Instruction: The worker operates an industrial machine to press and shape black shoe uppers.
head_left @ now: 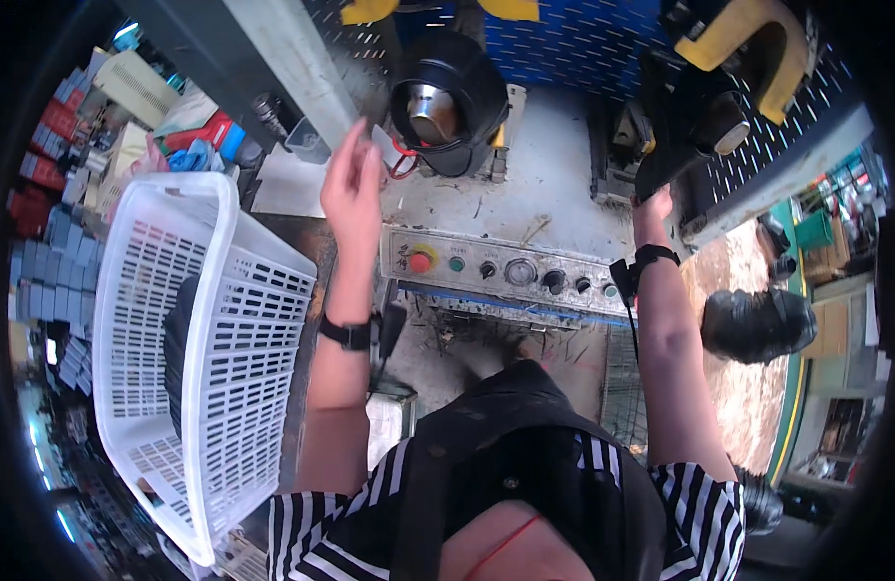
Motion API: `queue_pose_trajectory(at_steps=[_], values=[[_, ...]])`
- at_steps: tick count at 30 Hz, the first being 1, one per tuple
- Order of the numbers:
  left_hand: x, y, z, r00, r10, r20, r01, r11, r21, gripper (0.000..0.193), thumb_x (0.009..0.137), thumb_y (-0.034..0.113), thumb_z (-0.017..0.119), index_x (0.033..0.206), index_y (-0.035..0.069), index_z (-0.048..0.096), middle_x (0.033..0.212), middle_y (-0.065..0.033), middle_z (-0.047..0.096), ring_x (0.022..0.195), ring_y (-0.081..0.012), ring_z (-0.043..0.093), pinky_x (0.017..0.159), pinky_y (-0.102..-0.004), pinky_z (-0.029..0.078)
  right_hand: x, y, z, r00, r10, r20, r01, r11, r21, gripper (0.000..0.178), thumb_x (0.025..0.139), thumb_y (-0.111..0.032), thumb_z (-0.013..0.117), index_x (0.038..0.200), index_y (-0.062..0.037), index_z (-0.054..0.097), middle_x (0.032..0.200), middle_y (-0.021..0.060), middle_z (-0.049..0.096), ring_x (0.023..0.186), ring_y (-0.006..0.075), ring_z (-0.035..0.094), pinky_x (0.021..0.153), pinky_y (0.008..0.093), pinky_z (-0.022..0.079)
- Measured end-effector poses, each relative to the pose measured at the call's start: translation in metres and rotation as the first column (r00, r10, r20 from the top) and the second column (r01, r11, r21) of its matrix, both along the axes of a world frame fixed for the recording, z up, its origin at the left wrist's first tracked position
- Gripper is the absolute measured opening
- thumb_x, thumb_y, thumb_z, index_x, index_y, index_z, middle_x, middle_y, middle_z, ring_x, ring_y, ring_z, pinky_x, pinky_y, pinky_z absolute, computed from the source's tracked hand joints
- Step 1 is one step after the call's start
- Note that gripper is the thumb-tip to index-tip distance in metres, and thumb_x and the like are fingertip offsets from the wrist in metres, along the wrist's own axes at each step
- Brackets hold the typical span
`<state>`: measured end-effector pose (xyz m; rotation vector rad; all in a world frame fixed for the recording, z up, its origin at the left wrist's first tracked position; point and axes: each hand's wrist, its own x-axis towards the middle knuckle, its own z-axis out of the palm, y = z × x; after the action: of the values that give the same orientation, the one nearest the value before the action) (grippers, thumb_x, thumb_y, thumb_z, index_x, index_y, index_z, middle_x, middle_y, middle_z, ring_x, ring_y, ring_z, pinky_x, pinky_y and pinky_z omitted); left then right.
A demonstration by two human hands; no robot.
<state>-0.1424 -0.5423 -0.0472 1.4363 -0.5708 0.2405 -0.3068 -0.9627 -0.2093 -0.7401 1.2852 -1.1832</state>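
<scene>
Head view: left hand [350, 184] is raised, fingers loose and released, holding nothing, near the black round fixture [447, 102] at the table's [554, 184] far edge. Right hand [652, 205] is clenched on a black lever [675, 145] toward the far right corner. White basket [186, 358] stands at the left edge, control panel [496, 269] along the near edge.

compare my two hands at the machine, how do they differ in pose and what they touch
The left hand is raised with open fingers, touching nothing clearly, near the black round fixture. The right hand reaches further forward and meets a black machine part; its fingers are hidden. Both wrists wear dark bands, above the control panel.
</scene>
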Motion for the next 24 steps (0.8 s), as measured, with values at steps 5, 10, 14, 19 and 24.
queue_pose_trajectory(at_steps=[5, 10, 14, 19, 24], values=[[0.044, -0.021, 0.035, 0.965, 0.074, 0.250, -0.163, 0.920, 0.356, 0.033, 0.080, 0.008, 0.062, 0.112, 0.010, 0.061, 0.079, -0.0040, 0.062, 0.061, -0.0090, 0.054, 0.060, -0.0214, 0.043, 0.014, -0.006, 0.011, 0.993, 0.055, 0.107, -0.061, 0.997, 0.047, 0.048, 0.078, -0.047, 0.059, 0.089, -0.0004, 0.060, 0.083, 0.0089, 0.061, 0.070, 0.0256, 0.058, 0.052, 0.0391, 0.047], [0.005, -0.011, 0.050, 0.963, 0.134, 0.234, -0.178, 0.968, 0.176, 0.023, 0.081, 0.003, 0.057, 0.103, 0.004, 0.064, 0.090, -0.0092, 0.067, 0.069, -0.0155, 0.061, 0.066, -0.0259, 0.048, -0.005, 0.006, -0.012, 0.982, 0.119, 0.147, -0.129, 0.989, 0.065, 0.049, 0.081, -0.049, 0.057, 0.095, -0.0016, 0.057, 0.081, 0.0086, 0.061, 0.072, 0.0258, 0.059, 0.059, 0.0402, 0.049], [-0.078, 0.037, 0.063, 0.747, -0.141, 0.650, -0.133, 0.926, 0.354, 0.030, 0.069, -0.003, 0.052, 0.092, 0.007, 0.068, 0.078, -0.0079, 0.065, 0.064, -0.0218, 0.058, 0.064, -0.0298, 0.047, -0.031, 0.112, 0.007, 0.515, 0.665, 0.542, -0.840, 0.516, 0.165, 0.061, 0.088, -0.056, 0.040, 0.113, -0.0017, 0.050, 0.114, 0.0168, 0.056, 0.098, 0.0296, 0.058, 0.080, 0.0385, 0.050], [-0.142, 0.040, 0.050, 0.403, -0.666, 0.628, -0.005, 0.685, 0.729, 0.025, 0.066, 0.016, 0.056, 0.088, 0.013, 0.066, 0.076, -0.0013, 0.055, 0.088, -0.0191, 0.054, 0.085, -0.0359, 0.042, -0.065, 0.250, 0.105, -0.234, 0.659, 0.715, -0.951, -0.004, -0.308, 0.067, 0.088, -0.052, 0.045, 0.131, -0.0010, 0.036, 0.127, 0.0160, 0.048, 0.114, 0.0257, 0.050, 0.095, 0.0394, 0.040], [-0.184, 0.029, 0.019, 0.396, -0.721, 0.569, 0.124, 0.656, 0.745, 0.030, 0.068, 0.013, 0.055, 0.096, 0.010, 0.064, 0.083, -0.0027, 0.058, 0.096, -0.0209, 0.054, 0.093, -0.0415, 0.038, -0.100, 0.261, 0.105, 0.017, 0.738, 0.674, -0.909, 0.293, -0.298, 0.043, 0.090, -0.018, 0.050, 0.128, -0.0006, 0.038, 0.124, 0.0140, 0.051, 0.114, 0.0246, 0.050, 0.099, 0.0411, 0.037]])
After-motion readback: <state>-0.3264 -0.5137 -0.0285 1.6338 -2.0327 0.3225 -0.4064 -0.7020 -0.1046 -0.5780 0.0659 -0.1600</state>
